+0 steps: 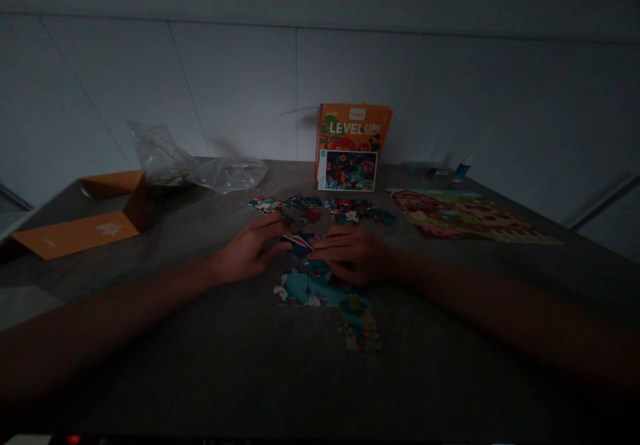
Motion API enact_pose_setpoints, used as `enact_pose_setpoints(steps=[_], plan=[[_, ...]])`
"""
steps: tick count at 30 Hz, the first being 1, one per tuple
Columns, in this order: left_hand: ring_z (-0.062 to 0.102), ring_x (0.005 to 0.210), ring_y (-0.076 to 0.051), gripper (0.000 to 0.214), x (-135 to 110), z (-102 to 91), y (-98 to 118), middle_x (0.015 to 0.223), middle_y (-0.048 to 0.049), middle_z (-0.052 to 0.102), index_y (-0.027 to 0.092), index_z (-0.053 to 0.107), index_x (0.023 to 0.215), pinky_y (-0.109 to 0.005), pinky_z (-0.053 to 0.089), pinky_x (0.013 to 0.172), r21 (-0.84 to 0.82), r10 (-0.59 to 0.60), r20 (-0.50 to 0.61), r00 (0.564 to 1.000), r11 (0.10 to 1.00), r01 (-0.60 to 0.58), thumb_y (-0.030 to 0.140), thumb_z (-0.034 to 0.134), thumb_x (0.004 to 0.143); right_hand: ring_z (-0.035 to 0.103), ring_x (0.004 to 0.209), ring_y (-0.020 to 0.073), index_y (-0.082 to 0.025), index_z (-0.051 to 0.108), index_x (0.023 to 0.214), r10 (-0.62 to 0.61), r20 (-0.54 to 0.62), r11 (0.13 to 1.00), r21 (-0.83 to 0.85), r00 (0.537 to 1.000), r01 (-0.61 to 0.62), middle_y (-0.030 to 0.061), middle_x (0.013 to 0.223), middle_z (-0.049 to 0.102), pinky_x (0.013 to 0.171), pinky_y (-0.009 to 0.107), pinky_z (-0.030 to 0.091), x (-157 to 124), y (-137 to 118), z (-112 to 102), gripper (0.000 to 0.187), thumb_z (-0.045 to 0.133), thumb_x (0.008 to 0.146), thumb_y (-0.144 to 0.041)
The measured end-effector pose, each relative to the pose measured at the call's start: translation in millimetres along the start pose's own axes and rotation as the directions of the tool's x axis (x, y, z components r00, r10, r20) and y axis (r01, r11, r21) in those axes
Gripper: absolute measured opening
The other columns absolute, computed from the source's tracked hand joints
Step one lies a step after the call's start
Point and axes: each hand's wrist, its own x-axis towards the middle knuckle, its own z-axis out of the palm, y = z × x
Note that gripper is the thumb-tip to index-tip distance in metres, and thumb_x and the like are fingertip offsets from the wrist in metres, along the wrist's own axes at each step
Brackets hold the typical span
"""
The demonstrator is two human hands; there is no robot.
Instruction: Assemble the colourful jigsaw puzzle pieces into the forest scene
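In the dim head view, a dark blue puzzle piece [299, 245] with a pale edge is tilted up between my two hands. My left hand [253, 248] pinches its left side between thumb and fingers. From the other side my right hand [353, 253] closes its fingertips on the piece's right end. Just below lies a joined section of teal puzzle [313, 288], partly covered by my right hand. A green and orange puzzle part [361, 328] extends from its lower right. Loose puzzle pieces [345, 210] lie in a cluster beyond my hands.
An orange puzzle box [354, 125] stands at the back, with a small picture card [349, 171] leaning on it. To the left are an open orange box part [83, 235] and clear plastic bags [233, 175]. A colourful picture sheet [465, 215] and small blue-labelled bottle [463, 168] are at right.
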Motion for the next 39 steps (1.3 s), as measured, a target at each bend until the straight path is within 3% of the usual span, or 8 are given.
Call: enact_pose_setpoints(steps=[3,6,12,14,17,22,32,39], plan=[[0.063,0.076,-0.018,0.027,2,-4.4,-9,0.085,-0.0034,0.066,0.017,0.065,0.095,-0.029,0.052,0.068,0.009,-0.257,-0.091,0.962,0.966,0.259,0.037,0.047,0.100,0.067,0.100,0.0197,-0.016,0.073,0.115,0.042,0.026,0.999,-0.024,0.999,-0.042,0.0122,0.124,0.074,0.086,0.036,0.058,-2,1,1,0.027,0.055,0.095,-0.011],[0.062,0.069,-0.019,0.028,4,-12.7,-31,0.080,-0.0043,0.069,0.019,0.066,0.089,-0.030,0.048,0.061,0.101,-0.497,-0.206,0.843,0.846,0.523,0.040,0.049,0.094,0.067,0.112,0.0221,-0.015,0.074,0.111,0.112,0.033,0.994,0.014,0.993,-0.112,0.0158,0.130,0.069,0.093,0.038,0.058,-4,2,3,0.023,0.056,0.096,-0.015],[0.068,0.085,-0.030,0.033,0,-24.2,-76,0.073,-0.0099,0.070,0.020,0.068,0.066,-0.045,0.053,0.085,0.400,-0.651,-0.146,0.745,0.650,0.646,0.040,0.053,0.087,0.067,0.100,0.0181,-0.019,0.075,0.103,0.216,0.032,0.975,0.044,0.976,-0.217,0.0129,0.127,0.065,0.085,0.034,0.058,-7,2,4,0.017,0.059,0.096,-0.019],[0.068,0.095,-0.034,0.027,-1,-22.3,-78,0.080,-0.0119,0.073,0.019,0.074,0.080,-0.052,0.052,0.093,0.453,-0.626,-0.161,0.763,0.640,0.621,0.041,0.059,0.084,0.066,0.094,0.0166,-0.019,0.075,0.103,0.228,0.033,0.972,0.045,0.973,-0.229,0.0127,0.127,0.064,0.083,0.033,0.057,-8,2,4,0.017,0.060,0.096,-0.019],[0.063,0.113,-0.038,0.034,0,-14.3,-68,0.102,-0.0162,0.074,0.017,0.076,0.102,-0.060,0.044,0.105,0.474,-0.512,-0.147,0.846,0.714,0.515,0.042,0.060,0.087,0.066,0.091,0.0163,-0.018,0.075,0.104,0.228,0.031,0.972,0.048,0.973,-0.229,0.0132,0.125,0.063,0.079,0.032,0.057,-7,3,4,0.017,0.060,0.096,-0.020],[0.057,0.120,-0.036,0.044,3,1.0,-53,0.114,-0.0162,0.069,0.019,0.077,0.106,-0.057,0.042,0.110,0.406,-0.394,-0.082,0.915,0.825,0.392,0.058,0.065,0.088,0.066,0.098,0.0199,-0.017,0.075,0.104,0.221,0.039,0.973,0.062,0.975,-0.223,0.0145,0.121,0.065,0.084,0.035,0.057,-7,4,4,0.018,0.060,0.096,-0.020],[0.060,0.122,-0.033,0.042,4,-2.2,-63,0.116,-0.0116,0.073,0.019,0.077,0.104,-0.052,0.041,0.114,0.295,-0.430,0.036,0.902,0.867,0.402,0.055,0.064,0.087,0.065,0.100,0.0203,-0.017,0.075,0.103,0.221,0.058,0.971,0.087,0.974,-0.225,0.0132,0.116,0.066,0.086,0.037,0.057,-5,4,4,0.018,0.058,0.097,-0.020],[0.069,0.096,-0.028,0.040,6,-9.6,-47,0.096,-0.0086,0.077,0.021,0.080,0.098,-0.042,0.055,0.093,0.287,-0.431,-0.097,0.897,0.851,0.440,0.042,0.045,0.096,0.067,0.096,0.0196,-0.016,0.074,0.102,0.198,0.061,0.974,0.098,0.978,-0.203,0.0120,0.106,0.071,0.082,0.035,0.057,-4,5,5,0.019,0.056,0.098,-0.019]])
